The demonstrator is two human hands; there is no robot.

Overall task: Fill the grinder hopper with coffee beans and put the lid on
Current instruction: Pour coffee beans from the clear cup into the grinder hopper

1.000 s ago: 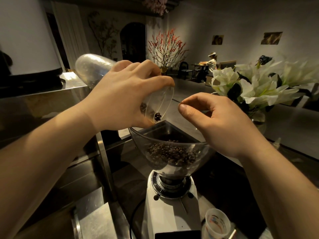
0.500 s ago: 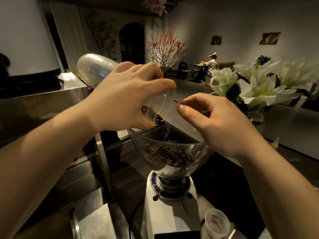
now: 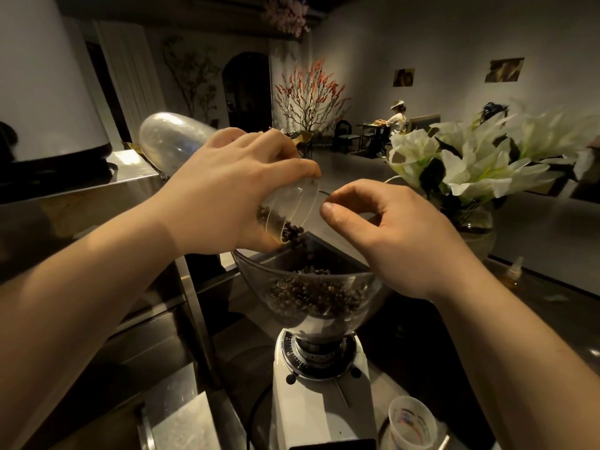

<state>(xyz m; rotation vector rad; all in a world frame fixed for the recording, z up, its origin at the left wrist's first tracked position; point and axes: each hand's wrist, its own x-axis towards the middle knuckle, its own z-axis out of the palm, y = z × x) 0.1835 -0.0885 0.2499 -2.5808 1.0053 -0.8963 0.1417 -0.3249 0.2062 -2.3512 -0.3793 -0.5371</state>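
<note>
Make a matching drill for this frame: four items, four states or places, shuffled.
Items:
1. clear jar
2. grinder hopper
3. small plastic cup
4. white lilies

States or places:
A. upright at the grinder's base, lower right
B. in a glass vase, behind the right hand
C. tilted in the left hand, beans spilling out
D. open on top, partly filled with beans

Pairs: 1-C, 2-D, 3-A, 4-B
</note>
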